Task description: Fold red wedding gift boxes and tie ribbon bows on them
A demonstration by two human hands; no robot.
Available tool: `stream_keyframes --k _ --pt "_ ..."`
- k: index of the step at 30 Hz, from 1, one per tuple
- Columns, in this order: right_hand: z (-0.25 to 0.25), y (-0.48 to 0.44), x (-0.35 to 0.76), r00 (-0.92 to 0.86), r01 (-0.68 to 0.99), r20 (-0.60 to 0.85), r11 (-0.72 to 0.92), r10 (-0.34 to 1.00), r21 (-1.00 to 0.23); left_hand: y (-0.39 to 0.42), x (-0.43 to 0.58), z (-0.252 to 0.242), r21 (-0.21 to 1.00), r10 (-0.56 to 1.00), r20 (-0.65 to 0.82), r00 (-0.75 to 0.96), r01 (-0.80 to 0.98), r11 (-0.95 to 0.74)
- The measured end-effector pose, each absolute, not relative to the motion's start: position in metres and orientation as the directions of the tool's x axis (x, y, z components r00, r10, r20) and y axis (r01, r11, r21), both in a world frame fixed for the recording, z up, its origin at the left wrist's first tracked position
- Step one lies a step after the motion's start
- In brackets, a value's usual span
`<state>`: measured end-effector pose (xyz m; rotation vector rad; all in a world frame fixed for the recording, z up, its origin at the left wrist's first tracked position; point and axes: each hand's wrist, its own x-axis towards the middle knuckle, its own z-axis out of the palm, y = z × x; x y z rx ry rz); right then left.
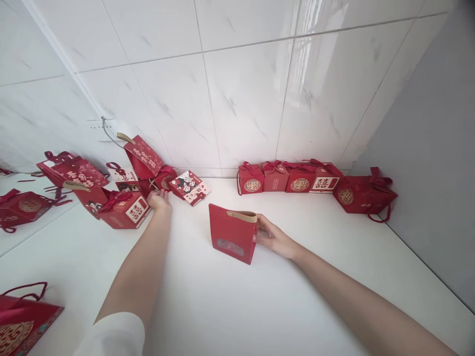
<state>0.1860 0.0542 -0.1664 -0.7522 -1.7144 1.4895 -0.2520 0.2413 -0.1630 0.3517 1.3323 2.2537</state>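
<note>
In the middle of the white table, my right hand (275,238) grips the right side of a red gift box (230,230). This box stands upright with a tan strap handle on top and a small clear window low on its front. My left hand (159,200) reaches into the cluster of red boxes at the left, against a small red box (166,179) with a gold emblem. Its fingers are mostly hidden there, so its grip does not show. Close by are a ribboned box (124,212) with a white label and a tilted box (190,188) with cartoon figures.
Along the tiled wall stands a row of red ribboned boxes (276,178). Another ribboned box (361,195) is by the grey side panel (426,163). A red box (27,207) lies far left, and a red corded bag (22,326) is at the near left corner.
</note>
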Motion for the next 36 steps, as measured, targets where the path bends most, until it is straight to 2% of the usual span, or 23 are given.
stream_keyframes --k 3,8,14,23,31,36 --pt "-0.166 0.054 0.186 -0.562 -0.022 0.159 0.178 0.812 -0.984 0.207 -0.287 -0.153 0.896 0.495 -0.013 -0.869 -0.230 -0.380" --pt "-0.165 0.053 0.186 -0.560 -0.007 0.162 0.192 0.812 -0.981 0.172 -0.308 -0.149 0.945 0.568 0.057 -0.821 -0.139 -0.295" --pt "-0.167 0.053 0.185 -0.563 -0.019 0.189 0.216 0.805 -0.976 0.184 -0.269 -0.164 0.965 0.623 0.251 -0.740 0.143 -0.219" --pt "-0.169 0.056 0.184 -0.569 -0.021 0.196 0.224 0.798 -0.974 0.197 -0.192 -0.169 0.932 0.812 0.308 -0.497 0.330 -0.151" --pt "-0.173 0.057 0.182 -0.551 -0.053 0.245 0.259 0.798 -0.964 0.175 -0.165 -0.162 0.914 0.901 0.259 -0.348 0.391 -0.111" --pt "-0.185 0.066 0.180 -0.384 0.023 0.255 0.286 0.887 -0.958 0.148 -0.124 -0.159 0.921 0.921 0.320 -0.223 0.302 -0.247"
